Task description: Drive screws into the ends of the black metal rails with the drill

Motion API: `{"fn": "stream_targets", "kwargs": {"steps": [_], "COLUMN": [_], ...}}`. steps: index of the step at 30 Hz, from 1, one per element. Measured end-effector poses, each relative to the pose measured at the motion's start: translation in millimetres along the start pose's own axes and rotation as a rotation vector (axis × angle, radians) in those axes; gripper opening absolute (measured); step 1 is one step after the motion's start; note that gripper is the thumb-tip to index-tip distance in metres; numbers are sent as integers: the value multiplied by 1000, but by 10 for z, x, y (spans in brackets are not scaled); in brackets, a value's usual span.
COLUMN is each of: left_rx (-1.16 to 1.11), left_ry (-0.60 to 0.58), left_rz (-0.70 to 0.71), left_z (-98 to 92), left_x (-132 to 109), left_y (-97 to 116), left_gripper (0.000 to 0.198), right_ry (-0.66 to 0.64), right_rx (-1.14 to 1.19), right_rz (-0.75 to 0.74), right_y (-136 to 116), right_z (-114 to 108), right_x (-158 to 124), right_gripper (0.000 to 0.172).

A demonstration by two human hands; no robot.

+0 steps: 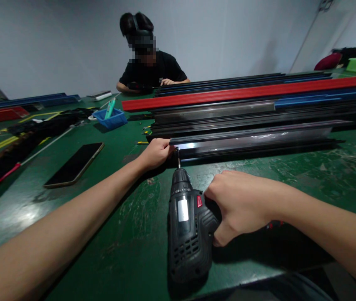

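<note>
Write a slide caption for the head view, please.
Right hand grips a drill, its bit at a dark profile held by the left hand.

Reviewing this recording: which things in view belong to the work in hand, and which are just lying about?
In use:
black plastic drill with a red button, in the right hand
long dark glossy strip, its end in the left hand

Seemingly just lying about:
black rectangular phone
blue plastic basket
</note>
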State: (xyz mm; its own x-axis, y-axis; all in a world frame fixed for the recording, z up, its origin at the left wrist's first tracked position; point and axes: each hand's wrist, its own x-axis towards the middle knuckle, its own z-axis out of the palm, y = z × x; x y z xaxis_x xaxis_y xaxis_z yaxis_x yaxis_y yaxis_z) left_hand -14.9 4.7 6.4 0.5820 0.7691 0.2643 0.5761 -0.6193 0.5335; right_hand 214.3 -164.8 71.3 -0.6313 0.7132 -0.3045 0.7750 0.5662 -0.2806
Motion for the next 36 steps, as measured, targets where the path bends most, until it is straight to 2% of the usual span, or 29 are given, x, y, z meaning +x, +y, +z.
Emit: {"fn": "stream_targets", "kwargs": {"steps": [36], "left_rx": [-5], "left_ry": [4], "left_rz": [-14], "left_z": [-5], "left_x": [-1], "left_y": [23], "left_gripper": [45], "right_ry": [-1], "right_rx": [-13], "right_rz": [6], "right_y": [-1], "right_z": [0], "right_x": [4], "right_gripper": [58]}}
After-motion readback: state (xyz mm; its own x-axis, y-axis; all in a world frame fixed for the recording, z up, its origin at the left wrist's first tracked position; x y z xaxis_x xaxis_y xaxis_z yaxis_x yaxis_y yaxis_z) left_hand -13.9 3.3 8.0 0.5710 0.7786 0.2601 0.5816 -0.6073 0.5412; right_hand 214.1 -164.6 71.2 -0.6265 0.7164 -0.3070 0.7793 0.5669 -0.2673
